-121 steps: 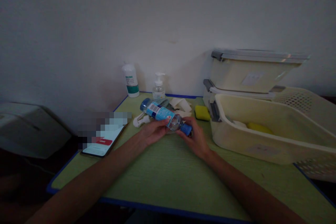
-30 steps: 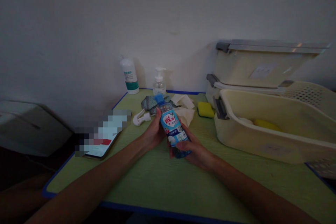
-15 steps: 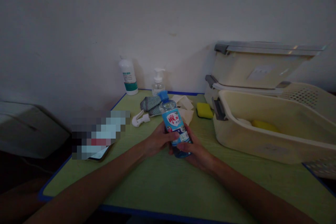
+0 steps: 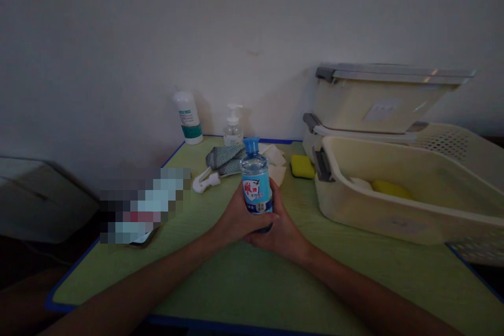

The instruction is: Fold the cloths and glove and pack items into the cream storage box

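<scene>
A clear dish soap bottle (image 4: 255, 184) with a blue cap and a blue label stands nearly upright between my hands, over the middle of the table. Around its left side wraps my left hand (image 4: 240, 215), its thumb lying across the front low on the bottle. My right hand (image 4: 283, 226) is closed round the right side and the base. Some of the fingers are hidden behind the bottle. Just beyond it lie a grey patterned cloth (image 4: 224, 159), a white cloth (image 4: 275, 156) and a white hook-shaped piece (image 4: 205, 181).
A white bottle (image 4: 188, 118) and a pump bottle (image 4: 233, 130) stand by the wall. A yellow sponge (image 4: 302, 166) lies left of an open cream bin (image 4: 374, 220); a lidded box (image 4: 362, 105) is stacked behind. On the left, a phone (image 4: 144, 239) rests on the green table (image 4: 189, 283).
The bottle has turned in my hands and gone from leaning left to nearly upright. My left thumb has slid lower across it. The view has shifted slightly.
</scene>
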### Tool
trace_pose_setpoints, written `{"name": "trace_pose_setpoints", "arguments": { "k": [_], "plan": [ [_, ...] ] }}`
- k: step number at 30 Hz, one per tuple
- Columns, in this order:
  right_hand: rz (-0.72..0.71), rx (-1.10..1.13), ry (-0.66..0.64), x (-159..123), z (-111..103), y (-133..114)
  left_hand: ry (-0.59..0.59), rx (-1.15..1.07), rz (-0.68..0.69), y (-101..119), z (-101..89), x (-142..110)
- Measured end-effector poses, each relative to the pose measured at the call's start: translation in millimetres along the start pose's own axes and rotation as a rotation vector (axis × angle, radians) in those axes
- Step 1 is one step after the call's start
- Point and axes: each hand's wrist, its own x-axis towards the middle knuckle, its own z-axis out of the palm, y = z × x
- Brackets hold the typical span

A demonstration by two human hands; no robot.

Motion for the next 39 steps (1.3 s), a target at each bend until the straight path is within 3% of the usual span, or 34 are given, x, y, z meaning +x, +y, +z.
{"name": "trace_pose_setpoints", "arguments": {
  "k": [4,10,16,21,25,31,35,39],
  "plan": [
    [-0.044,-0.041,0.019,-0.7,1.1,7.9,0.055,0.05,-0.054,0.0,3.2,-2.7],
    [0.051,0.029,-0.004,-4.2,1.4,3.1,0.141,0.107,-0.037,-1.2,4.1,-3.4],
    [0.034,0.081,-0.03,-3.9,0.6,0.1,0.147,0.098,-0.019,-3.2,3.6,-3.6],
    [-0.048,0.038,-0.023,-2.4,-0.4,1.2,0.159,0.183,0.055,-7.3,2.4,-2.5],
    [-0.031,0.048,0.035,-4.2,-0.1,0.8,0.204,0.324,0.134,-4.4,1.0,-1.1],
    [-0.014,0.116,0.016,-6.8,-1.6,2.3,0.311,0.5,0.219,18.5,0.0,7.4],
    [0.145,0.141,0.1,-6.8,-2.4,4.5,0.286,0.488,0.246,40.5,2.9,22.1],
    [0.215,0.247,0.128,-5.1,-1.9,6.1,0.24,0.371,0.296,65.5,12.1,45.4]
  ]
}}
